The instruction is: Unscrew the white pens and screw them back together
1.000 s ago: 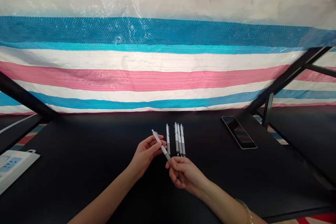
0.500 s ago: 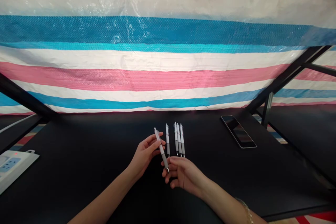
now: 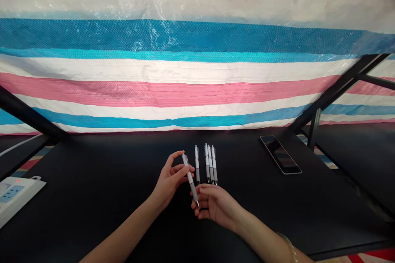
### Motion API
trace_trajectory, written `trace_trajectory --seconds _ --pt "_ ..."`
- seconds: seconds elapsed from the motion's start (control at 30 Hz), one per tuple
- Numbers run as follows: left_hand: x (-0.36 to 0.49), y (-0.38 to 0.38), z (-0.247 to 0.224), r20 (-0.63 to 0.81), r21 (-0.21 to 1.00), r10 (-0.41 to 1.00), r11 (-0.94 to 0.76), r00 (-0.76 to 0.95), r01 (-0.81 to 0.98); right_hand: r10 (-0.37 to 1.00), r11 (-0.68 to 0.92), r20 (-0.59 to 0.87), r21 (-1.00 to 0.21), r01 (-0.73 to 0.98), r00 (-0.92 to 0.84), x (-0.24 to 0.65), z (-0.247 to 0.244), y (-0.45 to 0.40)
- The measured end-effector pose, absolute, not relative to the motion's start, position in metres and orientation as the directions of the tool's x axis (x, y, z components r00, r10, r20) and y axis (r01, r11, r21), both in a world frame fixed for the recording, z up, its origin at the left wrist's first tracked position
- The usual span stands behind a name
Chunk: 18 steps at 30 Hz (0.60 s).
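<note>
A white and grey pen (image 3: 189, 176) slants between my hands, its metal tip toward me. My left hand (image 3: 173, 176) grips its white barrel between thumb and fingers, with the index finger on the top end. Close to the tip is my right hand (image 3: 216, 202), its fingers curled loosely behind the grey lower part; whether they press on it is hard to tell. Beyond the hands, a single pen (image 3: 197, 163) lies on the black table (image 3: 123, 160). Just right of it, a group of similar pens (image 3: 210, 163) lies side by side, tips toward me.
A black phone (image 3: 280, 154) lies at the right of the table. At the left edge sits a white power strip (image 3: 20, 195). Behind the table hangs a striped sheet (image 3: 185, 94), with dark metal bars (image 3: 333, 90) at both sides.
My left index finger has risen onto the pen's top end, and the pen has shifted slightly toward me. The fingers of my right hand have curled in a little.
</note>
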<state>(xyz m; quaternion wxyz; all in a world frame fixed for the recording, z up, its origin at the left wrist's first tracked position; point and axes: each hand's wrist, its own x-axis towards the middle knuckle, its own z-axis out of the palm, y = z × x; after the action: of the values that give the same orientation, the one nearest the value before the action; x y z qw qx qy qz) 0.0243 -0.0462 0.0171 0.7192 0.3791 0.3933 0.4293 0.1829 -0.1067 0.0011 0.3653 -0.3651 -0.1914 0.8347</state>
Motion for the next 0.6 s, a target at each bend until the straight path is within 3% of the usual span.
trace_trajectory --seconds 0.6 --pt "0.0229 -0.0471 0.0147 -0.202 0.907 0.914 0.310 0.353 -0.285 0.755 -0.653 -0.454 -0.585 -0.481 -0.473 0.1836 -0.0028 -0.1070"
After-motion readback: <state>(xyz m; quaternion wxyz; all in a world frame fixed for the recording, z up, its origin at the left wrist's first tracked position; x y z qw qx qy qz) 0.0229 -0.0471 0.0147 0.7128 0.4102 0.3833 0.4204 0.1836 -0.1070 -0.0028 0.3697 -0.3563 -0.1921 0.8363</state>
